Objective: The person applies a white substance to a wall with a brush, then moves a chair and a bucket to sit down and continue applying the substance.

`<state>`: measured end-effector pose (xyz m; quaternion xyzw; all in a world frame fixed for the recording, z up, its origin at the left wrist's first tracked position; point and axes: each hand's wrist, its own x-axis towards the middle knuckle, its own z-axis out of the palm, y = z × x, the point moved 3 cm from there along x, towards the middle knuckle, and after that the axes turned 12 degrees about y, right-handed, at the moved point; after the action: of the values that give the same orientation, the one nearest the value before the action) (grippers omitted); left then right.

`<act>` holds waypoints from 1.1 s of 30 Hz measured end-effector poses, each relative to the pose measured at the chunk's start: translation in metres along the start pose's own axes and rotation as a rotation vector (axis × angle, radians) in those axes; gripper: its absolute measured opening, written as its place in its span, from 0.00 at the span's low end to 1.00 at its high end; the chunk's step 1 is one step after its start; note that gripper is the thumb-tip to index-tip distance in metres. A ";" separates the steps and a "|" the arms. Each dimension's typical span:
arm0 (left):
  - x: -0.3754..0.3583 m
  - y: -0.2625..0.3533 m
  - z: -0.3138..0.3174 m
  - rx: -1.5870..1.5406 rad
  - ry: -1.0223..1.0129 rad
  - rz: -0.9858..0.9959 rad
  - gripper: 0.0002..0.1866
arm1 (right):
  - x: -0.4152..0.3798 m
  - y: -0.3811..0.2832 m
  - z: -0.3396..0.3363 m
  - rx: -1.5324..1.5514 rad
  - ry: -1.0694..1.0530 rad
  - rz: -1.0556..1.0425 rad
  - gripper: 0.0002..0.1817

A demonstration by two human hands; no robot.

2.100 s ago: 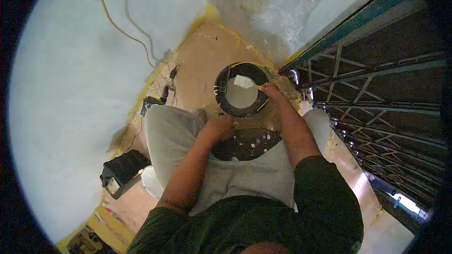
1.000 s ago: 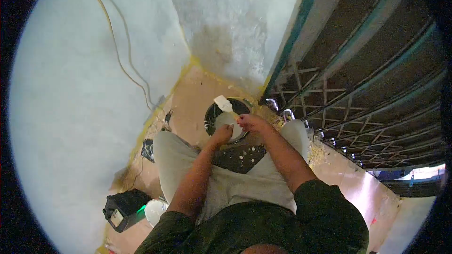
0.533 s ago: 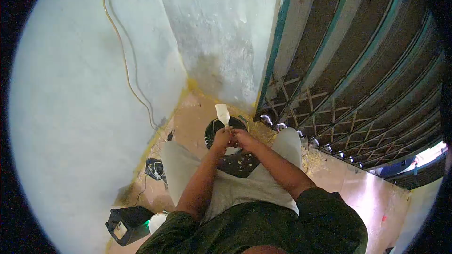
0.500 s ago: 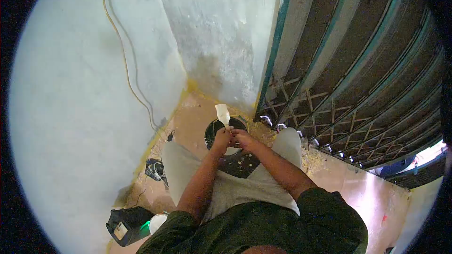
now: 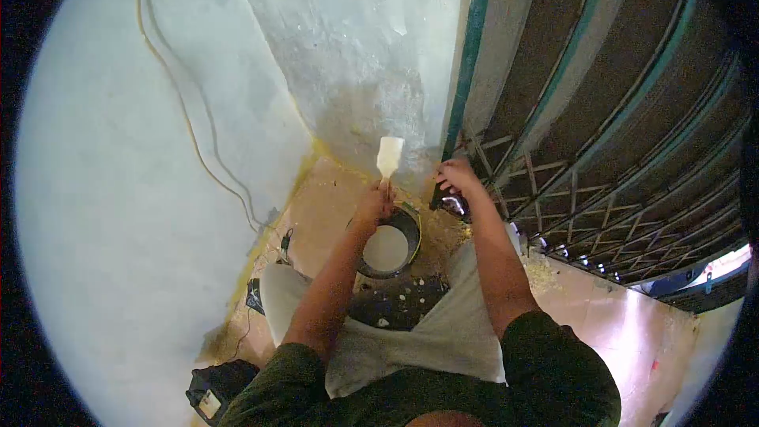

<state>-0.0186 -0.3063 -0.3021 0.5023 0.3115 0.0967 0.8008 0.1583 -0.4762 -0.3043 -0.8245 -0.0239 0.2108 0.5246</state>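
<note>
The left hand [image 5: 374, 204] had its grip clenched around a flat, white-coated brush [image 5: 389, 156] beside the round black bucket [image 5: 408, 229]; whether the right hand's [image 5: 458, 177] half-curled grip held anything could not be determined.

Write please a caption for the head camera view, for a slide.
Brush in left hand, right hand near the metal gate, open bucket below.

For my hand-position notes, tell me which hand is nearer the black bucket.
Left. The left hand, holding the brush, appears at the far rim of the bucket; the right hand is off to the right, by the metal gate.
</note>
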 end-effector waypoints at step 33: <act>0.041 0.169 0.095 0.331 0.062 0.150 0.11 | 0.021 -0.010 -0.021 -0.591 -0.354 -0.319 0.22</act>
<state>0.0968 -0.2777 -0.1441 0.6457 0.3095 0.1191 0.6878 0.1872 -0.4841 -0.2947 -0.8769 -0.3022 0.2498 0.2780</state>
